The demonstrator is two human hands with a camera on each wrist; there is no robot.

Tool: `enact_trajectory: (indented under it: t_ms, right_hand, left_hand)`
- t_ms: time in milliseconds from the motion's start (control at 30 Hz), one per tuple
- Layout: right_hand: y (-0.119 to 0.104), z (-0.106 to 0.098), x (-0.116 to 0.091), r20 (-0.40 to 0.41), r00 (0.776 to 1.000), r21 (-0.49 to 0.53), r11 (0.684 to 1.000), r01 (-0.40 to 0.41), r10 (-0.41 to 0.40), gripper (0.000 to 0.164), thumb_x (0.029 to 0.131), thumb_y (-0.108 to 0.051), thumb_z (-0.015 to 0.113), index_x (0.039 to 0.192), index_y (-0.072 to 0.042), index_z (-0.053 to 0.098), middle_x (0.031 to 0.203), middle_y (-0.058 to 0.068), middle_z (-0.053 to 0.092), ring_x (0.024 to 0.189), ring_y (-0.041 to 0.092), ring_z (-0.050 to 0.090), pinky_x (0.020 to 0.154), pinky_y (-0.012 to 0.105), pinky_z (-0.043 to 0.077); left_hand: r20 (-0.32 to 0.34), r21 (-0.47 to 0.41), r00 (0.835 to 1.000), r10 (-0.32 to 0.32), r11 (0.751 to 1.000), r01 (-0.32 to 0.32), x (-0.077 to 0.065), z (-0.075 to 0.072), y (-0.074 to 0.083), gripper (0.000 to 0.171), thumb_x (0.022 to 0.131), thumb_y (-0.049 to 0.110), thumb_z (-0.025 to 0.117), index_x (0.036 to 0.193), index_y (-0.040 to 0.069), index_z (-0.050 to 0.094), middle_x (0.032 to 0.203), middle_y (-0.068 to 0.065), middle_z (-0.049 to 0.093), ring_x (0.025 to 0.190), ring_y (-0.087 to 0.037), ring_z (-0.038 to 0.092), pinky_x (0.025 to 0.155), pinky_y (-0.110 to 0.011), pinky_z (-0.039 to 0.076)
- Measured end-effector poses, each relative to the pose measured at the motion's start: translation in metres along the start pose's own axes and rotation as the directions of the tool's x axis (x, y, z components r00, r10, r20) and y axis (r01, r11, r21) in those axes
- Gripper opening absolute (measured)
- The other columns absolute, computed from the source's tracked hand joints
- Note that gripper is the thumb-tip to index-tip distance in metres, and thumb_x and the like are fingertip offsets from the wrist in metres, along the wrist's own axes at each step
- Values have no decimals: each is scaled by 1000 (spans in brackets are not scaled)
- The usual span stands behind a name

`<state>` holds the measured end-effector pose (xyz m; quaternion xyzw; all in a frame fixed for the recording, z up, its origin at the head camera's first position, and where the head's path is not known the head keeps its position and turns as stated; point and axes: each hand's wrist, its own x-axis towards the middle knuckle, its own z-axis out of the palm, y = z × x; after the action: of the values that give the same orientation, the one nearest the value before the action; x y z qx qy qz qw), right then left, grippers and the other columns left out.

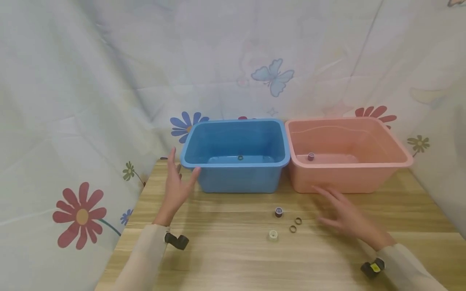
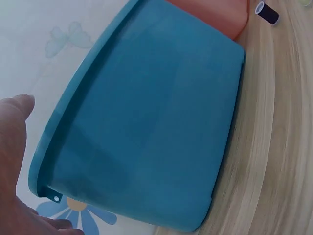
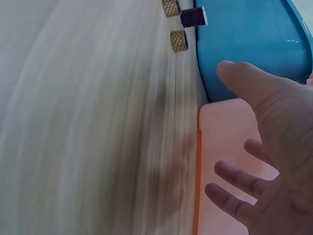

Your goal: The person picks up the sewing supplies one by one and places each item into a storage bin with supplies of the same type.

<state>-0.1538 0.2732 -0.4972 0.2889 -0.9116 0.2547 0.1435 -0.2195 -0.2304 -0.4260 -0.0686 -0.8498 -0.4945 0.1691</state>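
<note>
One patterned cloth (image 1: 218,48) hangs behind one wooden table (image 1: 225,258). Two bins stand side by side on the table, their rims meeting or nearly so: one blue bin (image 1: 238,179) on the left and one pink bin (image 1: 338,179) on the right. Two hands reach in from two pale sleeves (image 1: 140,256). The left hand (image 1: 175,189) is spread, thumb well away from the fingers, near the left end of the blue bin and apart from its wall. The right hand (image 1: 344,213) is spread too, fingers loosely bent, just in front of the pink bin. Each wrist bears one black device (image 1: 176,241).

There are three spools: one dark spool (image 1: 278,212) on the table in front of the bins, one pale spool (image 1: 273,235) nearer the person, and one purplish spool (image 1: 311,156) inside the pink bin. Smallest are three rings: two textured rings (image 3: 179,41) on the table, close together between the dark spool and the right hand, and one single ring (image 1: 240,158) inside the blue bin.
</note>
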Motion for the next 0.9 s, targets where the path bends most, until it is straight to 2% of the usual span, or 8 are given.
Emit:
enact_trajectory:
  t_ms: [167,300,400,533,667,767,900]
  right_hand:
    - [-6,6,8,45,998,47,998,-45,43,99,78,-17,91,160,-17,36,146,13,52,122,33,55,97,59,48]
    - [-10,11,14,90,995,88,995,-55,47,98,79,-18,90,160,-16,35,153,12,49,131,34,51,104,59,43]
    - [-11,15,17,125,990,111,991,-75,61,97,81,-18,89,160,-15,34,152,12,50,131,34,52,105,58,43]
    - [-11,21,21,157,984,148,983,-106,83,97,80,-15,89,160,-14,34,139,12,61,122,33,59,101,57,47]
    - [-11,27,24,180,981,180,978,-109,76,92,79,-15,90,156,-11,41,128,9,67,115,30,64,99,54,49]
    - [-12,31,25,188,980,164,981,-100,68,82,79,-18,90,150,-7,49,126,10,68,113,31,64,98,54,50]
    - [-12,36,23,198,978,135,986,-94,66,71,82,-22,88,144,-6,55,131,12,65,118,34,62,99,57,49]
  left_hand:
    - [38,-78,999,-38,996,41,8,3,-3,92,97,45,68,162,39,3,170,-10,12,147,-46,33,116,-63,30]
    - [56,-146,997,-59,987,67,14,8,-5,87,99,42,66,162,33,6,166,-18,23,145,-44,38,114,-62,34]
    - [58,-180,995,-85,979,94,16,11,-5,84,100,39,65,161,26,8,163,-21,27,144,-43,40,113,-58,37]
    - [65,-188,990,-125,973,136,15,9,8,79,103,33,63,159,15,10,161,-27,28,144,-44,40,114,-54,38]
    - [74,-176,987,-140,973,151,11,7,22,78,104,31,61,158,6,11,160,-31,27,145,-45,38,115,-54,37]
    - [72,-180,989,-132,973,143,10,7,24,77,105,30,60,158,5,11,161,-30,27,145,-44,37,115,-53,37]
    - [65,-200,991,-116,972,127,12,10,20,77,104,29,61,159,5,12,161,-29,28,144,-42,40,114,-53,38]
